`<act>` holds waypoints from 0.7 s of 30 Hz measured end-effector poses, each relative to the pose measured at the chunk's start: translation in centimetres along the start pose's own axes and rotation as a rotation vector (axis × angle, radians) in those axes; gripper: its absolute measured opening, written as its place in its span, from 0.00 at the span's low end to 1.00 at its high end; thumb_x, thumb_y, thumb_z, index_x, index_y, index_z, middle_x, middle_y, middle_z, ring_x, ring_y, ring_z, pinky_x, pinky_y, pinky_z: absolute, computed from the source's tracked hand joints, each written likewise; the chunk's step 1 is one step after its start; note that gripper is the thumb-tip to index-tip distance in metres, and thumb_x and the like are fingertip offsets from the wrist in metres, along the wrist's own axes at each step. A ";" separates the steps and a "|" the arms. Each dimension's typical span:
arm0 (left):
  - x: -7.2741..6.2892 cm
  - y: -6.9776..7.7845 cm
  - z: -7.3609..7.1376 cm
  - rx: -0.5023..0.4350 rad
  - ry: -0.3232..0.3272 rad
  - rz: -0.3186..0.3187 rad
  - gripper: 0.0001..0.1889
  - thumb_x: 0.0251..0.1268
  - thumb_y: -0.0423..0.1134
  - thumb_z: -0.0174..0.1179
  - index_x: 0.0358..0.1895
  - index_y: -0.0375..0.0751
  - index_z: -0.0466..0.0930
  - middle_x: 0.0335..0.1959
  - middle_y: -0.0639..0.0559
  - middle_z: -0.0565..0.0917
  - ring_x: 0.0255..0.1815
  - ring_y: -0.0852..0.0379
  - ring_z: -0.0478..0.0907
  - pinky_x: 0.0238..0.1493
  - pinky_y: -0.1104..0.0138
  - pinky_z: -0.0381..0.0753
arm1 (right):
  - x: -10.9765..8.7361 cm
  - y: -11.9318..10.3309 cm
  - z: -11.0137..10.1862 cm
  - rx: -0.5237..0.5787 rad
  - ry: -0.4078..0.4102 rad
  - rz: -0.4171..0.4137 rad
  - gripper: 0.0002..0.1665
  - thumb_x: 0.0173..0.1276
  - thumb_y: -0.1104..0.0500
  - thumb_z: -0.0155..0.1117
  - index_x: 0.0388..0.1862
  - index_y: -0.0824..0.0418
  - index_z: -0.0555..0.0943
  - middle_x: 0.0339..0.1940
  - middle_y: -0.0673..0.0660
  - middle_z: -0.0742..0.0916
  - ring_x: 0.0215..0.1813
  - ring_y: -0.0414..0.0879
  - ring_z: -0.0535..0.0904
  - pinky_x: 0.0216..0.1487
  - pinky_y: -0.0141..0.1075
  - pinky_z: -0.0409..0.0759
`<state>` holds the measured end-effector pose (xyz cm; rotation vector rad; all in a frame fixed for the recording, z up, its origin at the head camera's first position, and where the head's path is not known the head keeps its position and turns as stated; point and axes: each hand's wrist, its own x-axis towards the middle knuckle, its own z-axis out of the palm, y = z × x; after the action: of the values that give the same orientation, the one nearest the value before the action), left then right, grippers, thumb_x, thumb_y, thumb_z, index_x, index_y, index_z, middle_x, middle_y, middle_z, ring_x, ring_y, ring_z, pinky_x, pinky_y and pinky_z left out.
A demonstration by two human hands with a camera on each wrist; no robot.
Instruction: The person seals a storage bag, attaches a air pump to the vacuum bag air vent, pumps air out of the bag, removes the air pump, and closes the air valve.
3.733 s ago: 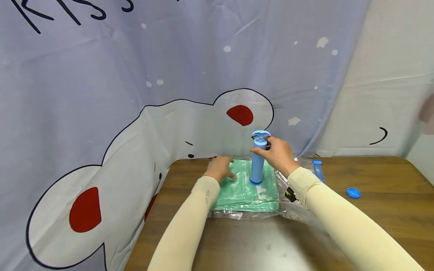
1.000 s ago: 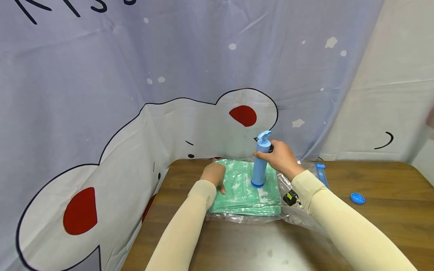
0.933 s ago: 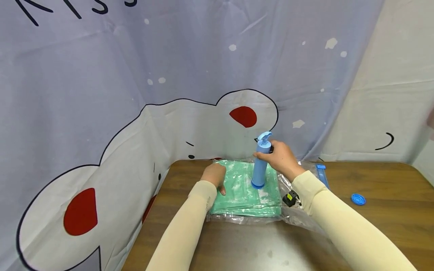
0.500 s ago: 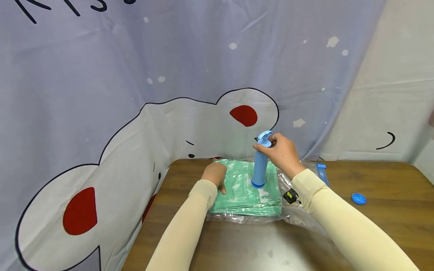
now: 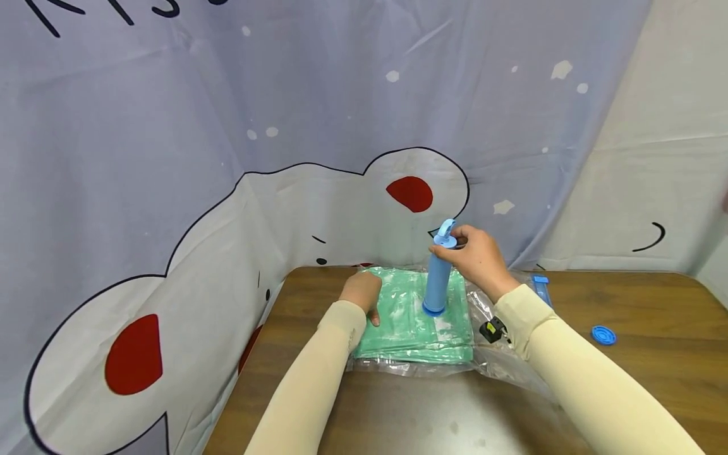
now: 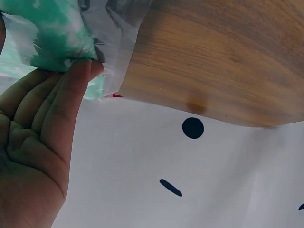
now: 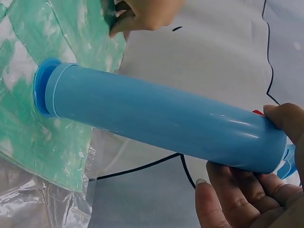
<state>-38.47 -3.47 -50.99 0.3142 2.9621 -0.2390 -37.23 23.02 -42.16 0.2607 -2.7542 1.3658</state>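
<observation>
In the head view a light blue hand pump [image 5: 438,281] stands nearly upright on a clear plastic bag [image 5: 409,368] with flat green contents [image 5: 404,328]. My right hand [image 5: 478,256] grips the pump near its top, thumb on one side and fingers on the other. The pump's darker blue base ring [image 7: 42,88] sits against the bag in the right wrist view. At the bag's left edge lies my left hand [image 5: 361,292]. Its fingers [image 6: 69,102] are mostly straight in the left wrist view, with tips touching the bag.
A round blue cap [image 5: 603,335] lies on the wooden table [image 5: 654,303] to the right. A long blue slider clip [image 5: 542,289] is partly behind the right sleeve [image 5: 557,344]. Right behind the table hangs a printed curtain [image 5: 318,208].
My left hand has gone from above the green contents to the bag's left edge. My right hand has slid slightly up the pump, and the pump's handle has turned.
</observation>
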 end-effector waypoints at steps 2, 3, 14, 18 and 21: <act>-0.1 0.1 -0.1 -0.002 0.011 0.002 0.28 0.37 0.46 0.98 0.44 0.43 0.95 0.54 0.47 0.96 0.58 0.49 0.92 0.65 0.56 0.93 | 0.0 0.0 0.0 -0.007 -0.003 0.001 0.41 0.78 0.39 0.76 0.74 0.68 0.80 0.69 0.70 0.88 0.65 0.63 0.87 0.56 0.50 0.91; -0.1 0.1 -0.2 -0.002 0.016 0.003 0.28 0.36 0.46 0.98 0.44 0.42 0.95 0.55 0.47 0.96 0.59 0.49 0.92 0.66 0.56 0.93 | 0.0 0.0 0.0 -0.012 -0.004 -0.001 0.42 0.78 0.38 0.76 0.75 0.68 0.80 0.70 0.70 0.88 0.65 0.63 0.87 0.56 0.50 0.91; -0.6 0.2 -0.5 -0.026 0.050 -0.005 0.26 0.38 0.43 0.98 0.43 0.41 0.96 0.53 0.46 0.96 0.57 0.49 0.92 0.64 0.56 0.94 | -0.1 0.1 0.2 0.006 0.007 -0.022 0.40 0.80 0.41 0.75 0.76 0.67 0.80 0.71 0.69 0.89 0.67 0.63 0.88 0.60 0.53 0.91; -0.7 0.2 -0.4 -0.019 0.064 -0.003 0.22 0.42 0.38 0.96 0.42 0.42 0.96 0.53 0.46 0.97 0.55 0.50 0.92 0.64 0.55 0.94 | -0.1 0.0 0.0 -0.014 -0.019 -0.005 0.41 0.80 0.40 0.74 0.77 0.67 0.79 0.72 0.69 0.88 0.66 0.63 0.87 0.61 0.53 0.91; -0.7 0.2 -0.3 -0.022 0.054 -0.006 0.19 0.45 0.36 0.94 0.41 0.42 0.95 0.53 0.46 0.97 0.54 0.51 0.92 0.63 0.55 0.94 | 0.1 -0.3 -0.1 -0.037 -0.041 0.012 0.44 0.80 0.37 0.74 0.79 0.66 0.77 0.72 0.68 0.87 0.66 0.63 0.87 0.62 0.54 0.90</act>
<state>-37.79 -3.37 -50.57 0.3139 3.0165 -0.2011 -37.28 22.93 -41.89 0.2742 -2.8158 1.3262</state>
